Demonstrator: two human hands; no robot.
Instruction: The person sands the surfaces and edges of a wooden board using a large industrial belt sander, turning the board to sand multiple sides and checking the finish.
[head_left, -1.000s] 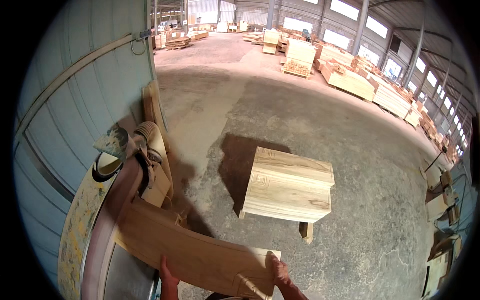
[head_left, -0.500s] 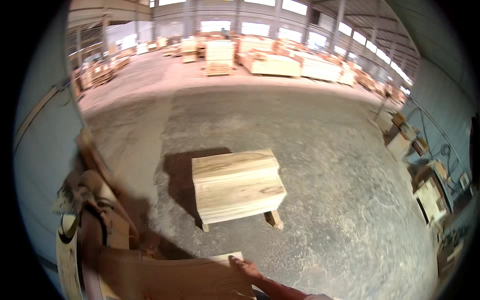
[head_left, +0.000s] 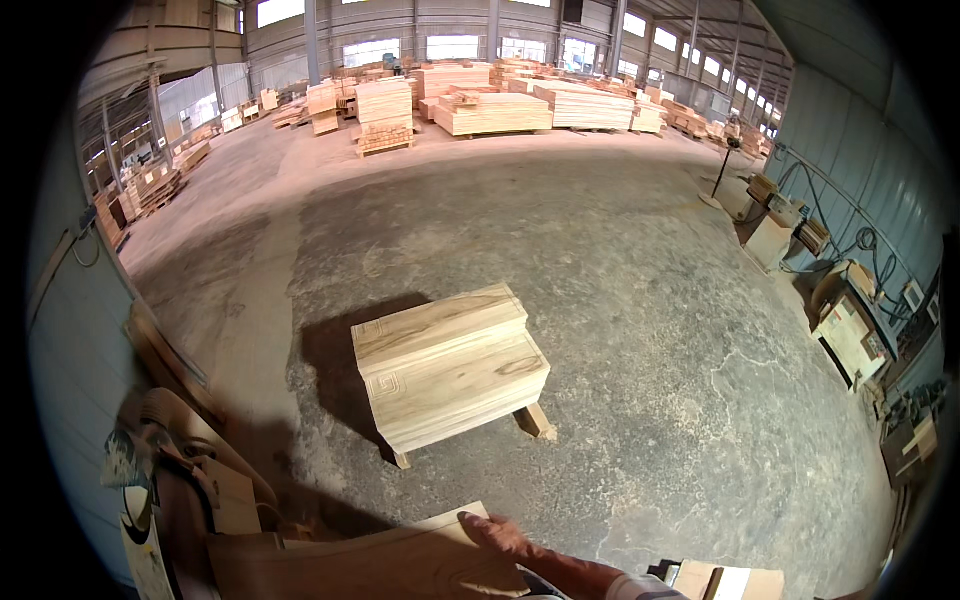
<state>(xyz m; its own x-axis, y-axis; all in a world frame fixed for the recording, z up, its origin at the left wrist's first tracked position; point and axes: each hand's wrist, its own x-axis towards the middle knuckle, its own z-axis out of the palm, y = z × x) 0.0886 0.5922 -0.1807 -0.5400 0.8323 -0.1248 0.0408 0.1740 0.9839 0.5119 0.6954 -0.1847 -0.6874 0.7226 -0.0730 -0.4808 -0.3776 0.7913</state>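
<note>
Grey concrete floor [head_left: 620, 300] spreads beyond a curved brown wooden board [head_left: 370, 565], near left, probably stiff, heavyish and best held by opposite edges, the right hand [head_left: 502, 540] gripping its right end, the left hand out of view.

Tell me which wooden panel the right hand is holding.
The panel at the picture's lower edge: the right hand grips its far right corner. The stacked panels rest beyond it on wooden supports, untouched.

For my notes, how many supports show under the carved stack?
2 under the stack: left support at its near-left corner, right support toward the right; others may be hidden.
</note>
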